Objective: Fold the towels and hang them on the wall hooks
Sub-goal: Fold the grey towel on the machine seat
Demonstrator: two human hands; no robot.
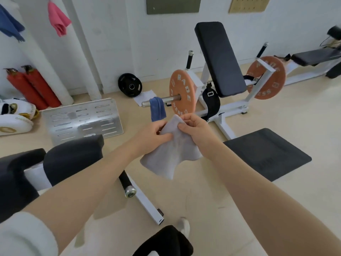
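Gym: weight bench (219, 60), plate-loaded bar (162, 100), floor mat (267, 154).

head | worn camera | faces forward-down | near hands (173, 132) | floor (276, 200) beyond

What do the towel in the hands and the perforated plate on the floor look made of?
Pale grey towel: soft terry-like cloth, matte, drooping in folds below the left hand and right hand. Slotted silver floor plate: probably brushed metal, with a dull sheen and rigid, flat edges.
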